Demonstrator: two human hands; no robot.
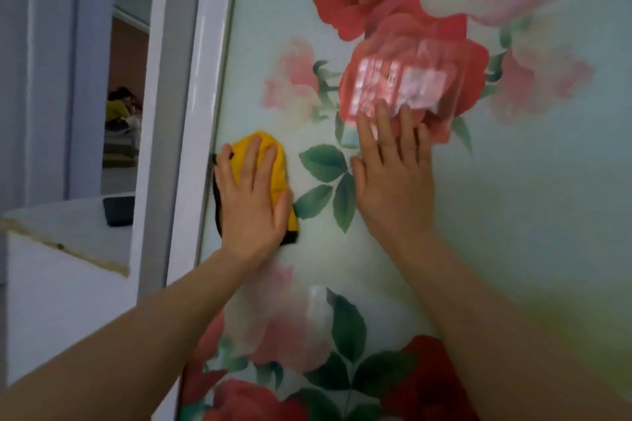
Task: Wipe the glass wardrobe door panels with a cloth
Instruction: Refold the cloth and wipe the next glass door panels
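The glass door panel (pixel 513 215) fills most of the view, smooth & glossy, pale green w/ printed red and pink roses and dark green leaves; its left edge runs tilted, leaning right toward the top. Along that edge sits a white glossy frame (pixel 191 113), long axis the same way. Past the frame, at far left, a white cabinet top (pixel 68 215) w/ a chipped front edge carries a dark rectangular object (pixel 118 210).

A clear plastic packet (pixel 400 85) w/ pale labels is stuck on the panel over a red rose, blurred, contents unreadable.

Right hand (pixel 393 178) lies flat on the glass, fingers straight & slightly spread, tips reaching the packet's lower edge.

Left hand (pixel 253 205) presses flat, fingers straight & a bit apart, on the cloth (pixel 270 161) close to the panel's left edge, just beside the frame. Cloth is soft yellow fabric w/ black trim, folded to a rounded pad; long axis runs roughly along the frame, rounded end pointing up.
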